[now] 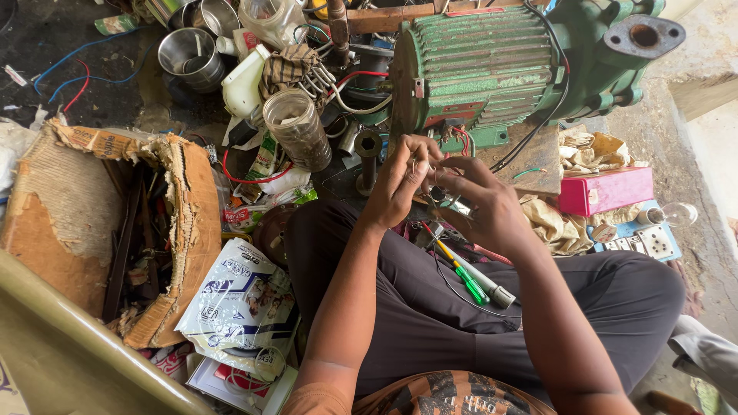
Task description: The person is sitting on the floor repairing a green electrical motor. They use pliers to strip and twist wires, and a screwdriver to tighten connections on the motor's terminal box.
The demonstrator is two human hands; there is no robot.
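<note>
Both my hands are raised in front of me over my crossed legs. My left hand (pixel 400 180) pinches a thin wire end between its fingertips. My right hand (pixel 484 204) grips a small metal electrical part (pixel 444 198), and the wire runs to it. A green-handled screwdriver (pixel 460 274) and a grey cylindrical tool (pixel 492 290) lie on my dark trousers just below the hands. A thin black wire (pixel 461 296) loops across my lap.
A large green electric motor (pixel 492 69) stands just beyond my hands. A torn cardboard box (pixel 165 230) of tools sits left, with a printed plastic bag (pixel 238 303) beside it. Steel cups (pixel 188 54), a clear jar (pixel 298 127), a pink box (pixel 607 190) and a white switch plate (pixel 653 242) surround me.
</note>
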